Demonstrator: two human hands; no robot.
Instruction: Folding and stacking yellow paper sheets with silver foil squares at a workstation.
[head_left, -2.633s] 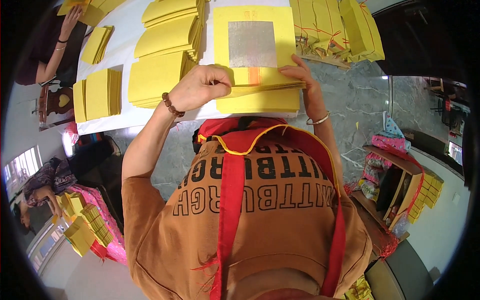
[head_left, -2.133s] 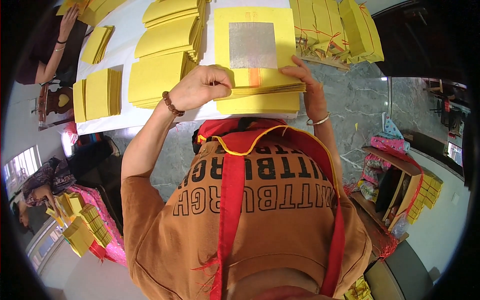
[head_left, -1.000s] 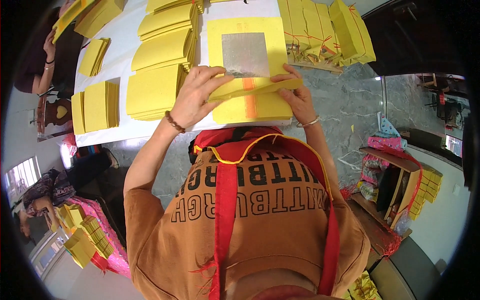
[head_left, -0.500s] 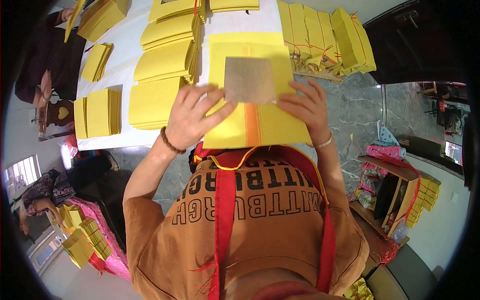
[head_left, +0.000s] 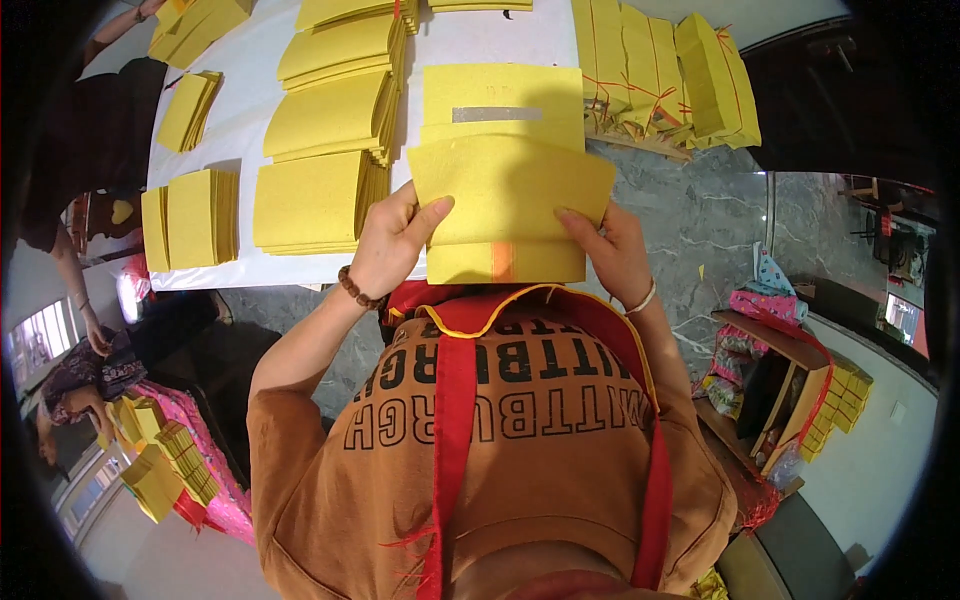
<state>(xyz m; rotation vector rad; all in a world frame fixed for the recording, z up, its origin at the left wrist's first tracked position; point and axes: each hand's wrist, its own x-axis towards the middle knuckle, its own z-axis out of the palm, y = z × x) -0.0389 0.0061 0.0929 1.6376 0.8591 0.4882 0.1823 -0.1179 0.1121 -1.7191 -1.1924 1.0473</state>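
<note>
A sheet of yellow paper (head_left: 510, 185) is bent over in front of me, its plain face up. At its left edge my left hand (head_left: 393, 238) is closed, thumb on top. My right hand (head_left: 612, 252) pinches the right edge the same way. Beneath it lie more yellow sheets (head_left: 500, 85); a narrow strip of a silver patch (head_left: 497, 114) shows beyond the bent sheet, and a short piece of an orange stripe (head_left: 502, 262) shows on the near side. The fingers under the paper are hidden.
Folded yellow paper stacks (head_left: 310, 200) line the white-covered table (head_left: 250, 110) to my left. Beyond the table's right side, yellow bundles tied with red string (head_left: 625, 65) rest on a wooden support. People stand at the far left. A wooden shelf (head_left: 780, 390) is at the right.
My hands have gone from lying spread on the sheet to gripping its two side edges. The paper is now bent over, covering most of the silver patch.
</note>
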